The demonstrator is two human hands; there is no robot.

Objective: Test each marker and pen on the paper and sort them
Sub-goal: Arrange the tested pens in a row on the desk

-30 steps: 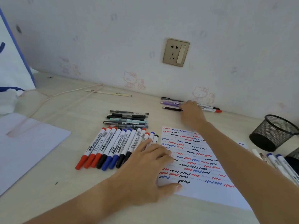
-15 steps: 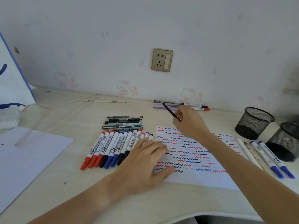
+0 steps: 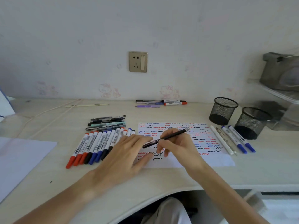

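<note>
Worktop [image 3: 161,178]: test paper [image 3: 191,160] near the front edge, marker row [image 3: 97,143] just left of it. Left hand [image 3: 124,156] lies flat, fingers straight, pinning the paper's left edge. Right hand [image 3: 176,146], grip curled round a black pen [image 3: 168,137], tip low over the paper's lower rows. Risk: the cap looks still on, so any stroke would leave nothing; paper could skid if the left hand lifts.

Wall socket [image 3: 138,61] is sitting on the pale wall above the desk [image 3: 48,159]. Faded pink cartoon cat stickers [image 3: 108,90] are showing low on the wall, along the desk's back edge. A cream cord [image 3: 53,109] is trailing across the desk's left rear. Blank white sheet [image 3: 19,159] is lying at the left edge. On the right, a clear shelf [image 3: 275,92] is carrying a grey object [image 3: 279,70], identity unclear. Light fabric is showing below the desk's front edge.
</note>
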